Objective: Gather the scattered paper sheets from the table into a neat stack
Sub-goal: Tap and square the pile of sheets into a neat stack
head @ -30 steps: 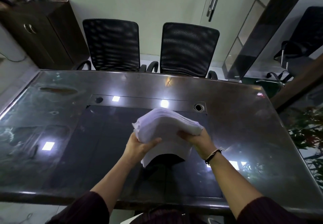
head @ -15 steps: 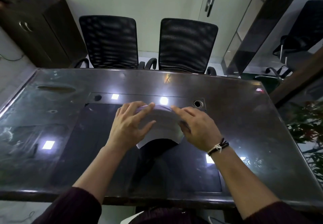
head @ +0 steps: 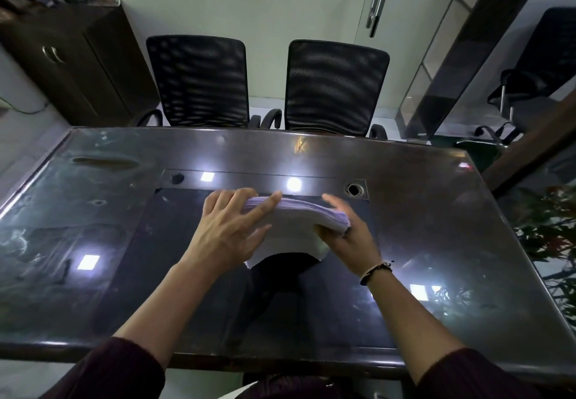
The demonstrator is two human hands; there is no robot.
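A thick stack of white paper sheets (head: 293, 224) sits in the middle of a dark, glossy tabletop (head: 436, 242). The sheets are gathered into one bundle rather than spread out. The stack bows upward in an arch, its top surface curved. Its right edge shows many thin layered sheet ends, slightly fanned and tinted pale purple in the light. The near edge droops toward the tabletop in a curve. The left part of the stack is covered, so that edge cannot be seen.
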